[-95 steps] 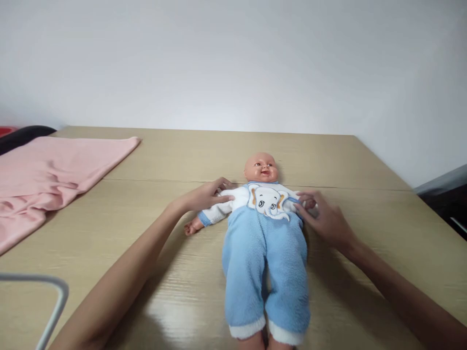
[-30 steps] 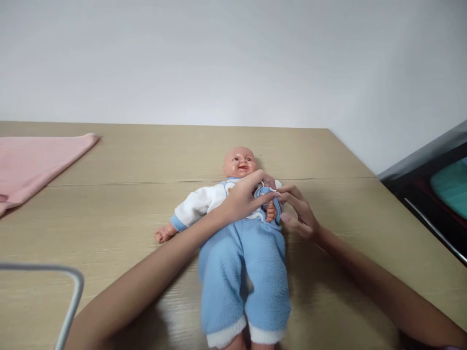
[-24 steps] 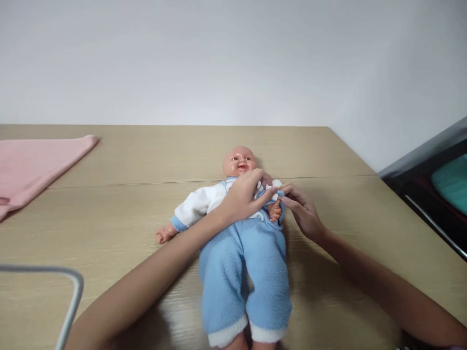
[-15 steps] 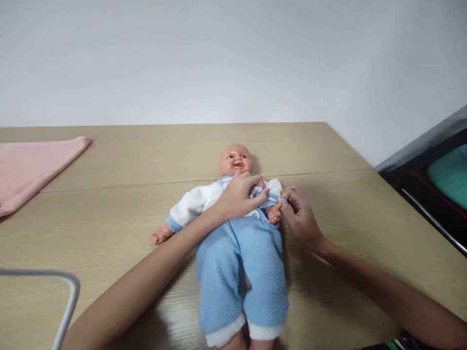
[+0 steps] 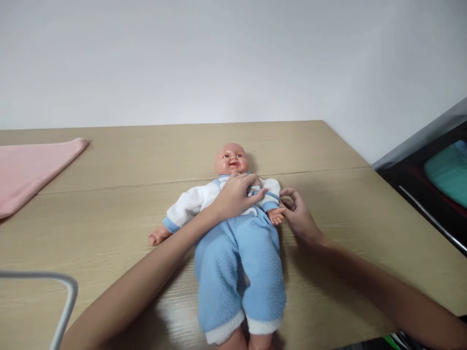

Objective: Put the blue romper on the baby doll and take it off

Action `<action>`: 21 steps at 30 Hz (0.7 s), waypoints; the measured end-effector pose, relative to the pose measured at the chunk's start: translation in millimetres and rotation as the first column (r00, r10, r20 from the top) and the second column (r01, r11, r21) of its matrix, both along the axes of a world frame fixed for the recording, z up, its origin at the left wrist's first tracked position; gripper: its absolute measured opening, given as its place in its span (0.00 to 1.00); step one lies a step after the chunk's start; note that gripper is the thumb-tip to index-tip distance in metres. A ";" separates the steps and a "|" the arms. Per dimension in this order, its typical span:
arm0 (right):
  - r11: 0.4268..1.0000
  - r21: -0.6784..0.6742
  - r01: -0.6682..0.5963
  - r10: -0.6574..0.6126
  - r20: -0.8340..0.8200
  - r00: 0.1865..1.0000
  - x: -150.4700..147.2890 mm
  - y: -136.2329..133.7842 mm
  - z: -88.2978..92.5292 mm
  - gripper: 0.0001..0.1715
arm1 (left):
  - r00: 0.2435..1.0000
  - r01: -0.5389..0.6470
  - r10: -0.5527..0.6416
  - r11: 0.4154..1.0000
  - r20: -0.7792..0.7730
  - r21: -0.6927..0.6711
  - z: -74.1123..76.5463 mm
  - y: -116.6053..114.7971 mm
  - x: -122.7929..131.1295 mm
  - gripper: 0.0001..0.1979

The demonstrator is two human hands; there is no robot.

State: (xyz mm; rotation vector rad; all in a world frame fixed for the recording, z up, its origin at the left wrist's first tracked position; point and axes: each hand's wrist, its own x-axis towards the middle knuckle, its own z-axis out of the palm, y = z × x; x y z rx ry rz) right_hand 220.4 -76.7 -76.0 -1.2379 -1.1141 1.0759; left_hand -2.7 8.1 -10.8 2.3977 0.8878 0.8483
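Note:
A bald baby doll (image 5: pixel 239 262) lies on its back, dressed in a white and blue fleece outfit, its head away from me. Across its chest rests my left hand (image 5: pixel 239 194), fingers bent and closed on the front of the clothes; the fingertips are partly hidden. My right hand (image 5: pixel 297 214) is at the doll's arm on the right side, thumb and fingers pinching the edge of the sleeve (image 5: pixel 271 195) near its blue cuff. From that cuff the doll's small hand (image 5: pixel 276 216) sticks out. The doll's other arm (image 5: pixel 186 206) stretches out to the left.
The doll lies on a wooden table (image 5: pixel 120 155) with a seam running across it. A pink cloth (image 5: pixel 32 170) lies at the left. A grey bent tube (image 5: pixel 69 291) rises at the lower left. Beyond the right edge stands a black chair with a teal part (image 5: pixel 448 170).
The sleeve cuff now sits flatter around the doll's wrist, and the doll's small hand shows more openly. My right fingers have shifted slightly outward; my left hand stays on the chest.

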 end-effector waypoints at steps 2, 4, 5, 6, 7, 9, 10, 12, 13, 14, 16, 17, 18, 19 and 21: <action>1.000 -0.011 0.009 -0.009 -0.002 1.000 2.6 0.1 -1.1 0.30 | 1.000 0.013 -0.013 1.000 -0.008 0.008 -0.4 -0.2 -0.3 0.13; 1.000 -0.003 -0.004 0.004 0.021 1.000 5.3 -0.1 -2.3 0.36 | 1.000 0.021 -0.021 1.000 -0.005 0.014 -0.1 -0.8 -0.6 0.13; 1.000 0.003 -0.016 0.016 0.035 0.999 6.1 -0.3 -3.3 0.38 | 1.000 0.021 -0.021 1.000 -0.001 0.015 0.2 -1.2 -0.8 0.13; 1.000 0.009 -0.028 0.027 0.048 0.998 6.4 -0.6 -4.7 0.40 | 1.000 0.020 -0.020 1.000 0.000 0.014 0.5 -1.5 -1.0 0.13; 0.999 0.017 -0.037 0.036 0.058 0.998 6.0 -1.0 -6.4 0.40 | 1.000 0.020 -0.020 1.000 -0.002 0.012 0.8 -1.7 -1.2 0.13; 0.999 0.037 -0.039 0.037 0.067 0.997 3.8 -2.2 -10.0 0.39 | 1.000 0.024 -0.024 1.000 -0.002 0.008 1.3 -1.8 -1.3 0.13; 0.998 0.046 -0.033 0.030 0.062 0.998 2.4 -2.7 -11.5 0.39 | 1.000 0.029 -0.029 1.000 0.005 0.006 1.4 -1.8 -1.3 0.13; 0.998 0.052 -0.023 0.021 0.038 0.999 0.5 -3.1 -12.7 0.38 | 0.999 0.042 -0.042 0.999 0.031 0.004 1.4 -1.4 -1.2 0.13; 0.999 0.048 -0.024 0.023 0.023 0.999 0.3 -3.0 -12.3 0.38 | 0.997 0.054 -0.054 0.999 0.046 0.000 1.3 -1.3 -1.1 0.13; 0.999 0.038 -0.031 0.031 0.010 0.999 0.6 -2.5 -11.2 0.37 | 0.996 0.069 -0.068 0.998 0.062 -0.008 1.1 -1.2 -1.0 0.13; 0.998 0.008 -0.059 0.059 -0.014 0.998 2.4 -0.8 -7.8 0.34 | 0.991 0.103 -0.099 0.994 0.094 -0.030 0.6 -1.2 -0.9 0.13; 0.997 -0.007 -0.072 0.072 -0.022 0.997 3.4 0.5 -5.9 0.33 | 0.988 0.116 -0.111 0.992 0.107 -0.039 0.3 -1.4 -0.9 0.14; 0.997 -0.017 -0.079 0.078 -0.026 0.997 4.2 2.0 -4.3 0.31 | 0.986 0.125 -0.119 0.991 0.115 -0.046 0.1 -1.7 -1.0 0.14; 0.997 -0.019 -0.078 0.077 -0.026 0.997 4.8 3.8 -3.2 0.29 | 0.986 0.127 -0.121 0.991 0.117 -0.049 0.1 -2.1 -1.1 0.14; 0.998 -0.008 -0.063 0.063 -0.017 0.998 5.1 8.6 -2.9 0.26 | 0.987 0.123 -0.118 0.991 0.109 -0.044 0.3 -3.0 -1.5 0.14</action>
